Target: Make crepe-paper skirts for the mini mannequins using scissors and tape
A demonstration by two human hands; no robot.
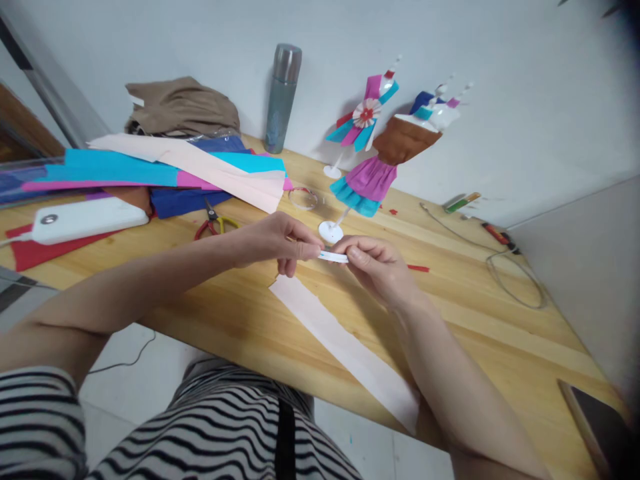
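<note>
One narrow white piece (333, 256) is at the clock's centre, over the table (240, 313). The left hand (295, 245) pinches its one end between thumb and fingers; the right hand (376, 265) pinches the other end in the same way. One pale strip (345, 347) lies toward five o'clock, its top near the left fingers. Two white stand bases (331, 231) are at twelve, one flask (283, 100) at eleven, one pair of scissors (215, 225) near nine, one phone (590, 427) at four.
</note>
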